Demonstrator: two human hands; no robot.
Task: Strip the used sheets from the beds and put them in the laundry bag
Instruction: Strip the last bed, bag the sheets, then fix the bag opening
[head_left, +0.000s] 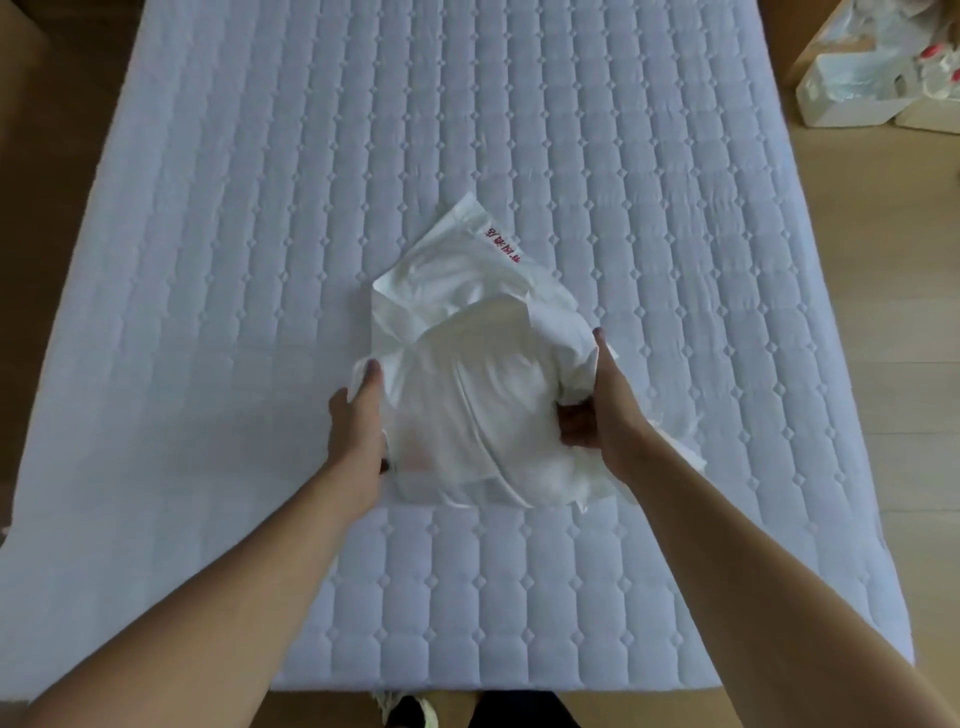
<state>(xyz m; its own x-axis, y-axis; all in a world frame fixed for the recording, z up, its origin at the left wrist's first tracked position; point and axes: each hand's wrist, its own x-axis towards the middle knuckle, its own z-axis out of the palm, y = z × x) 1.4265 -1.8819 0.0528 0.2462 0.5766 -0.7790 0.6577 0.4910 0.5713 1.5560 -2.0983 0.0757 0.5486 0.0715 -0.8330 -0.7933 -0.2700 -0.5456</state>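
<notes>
A bundled white sheet (483, 384) with red lettering on one edge lies in the middle of the bare quilted mattress (260, 208). My left hand (358, 421) holds the bundle's left side, thumb on top and fingers tucked under the cloth. On the bundle's right side, my right hand (597, 410) grips the cloth with curled fingers. Both forearms reach in from the bottom of the view. No laundry bag is in view.
Wooden floor runs along both sides of the mattress. White boxes and plastic-wrapped items (872, 78) sit on the floor at the far right. A brown cardboard surface (21, 62) stands at the far left. My shoes (410, 712) show below the mattress's near edge.
</notes>
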